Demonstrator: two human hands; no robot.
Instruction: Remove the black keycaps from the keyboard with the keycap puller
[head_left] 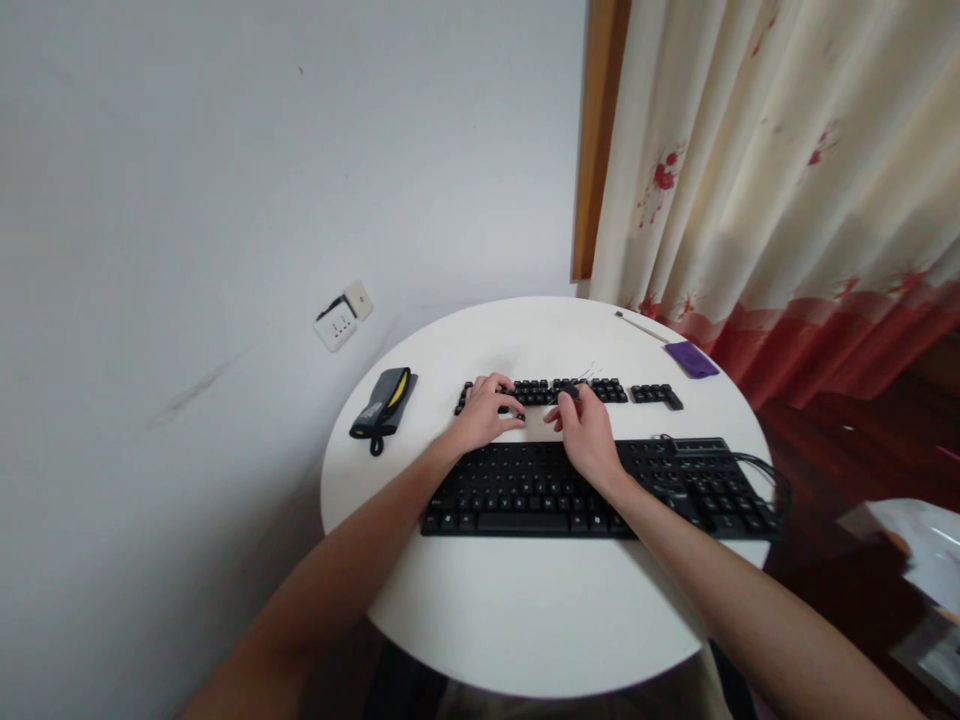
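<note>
My left hand (486, 412) is over the left end of the row of loose black keycaps (531, 390), thumb and forefinger curled around a small black keycap (519, 416). My right hand (589, 432) is closed on a small black-handled tool (569, 391) that looks like a wire keycap puller; thin wires (590, 372) stick out beyond it. Below both hands lies a black keyboard (517, 490), its upper part partly covered by my right hand and forearm. Several upper keys appear to be off it. More loose keycaps (656, 395) sit in a group to the right.
A grey and yellow pouch (384, 402) lies at the left of the round white table (525, 610). A purple cloth-like item (691, 359) and a thin brush (641, 327) are at the back right. The keyboard's coiled cable (776, 485) overhangs the right edge. Wall and curtain stand behind.
</note>
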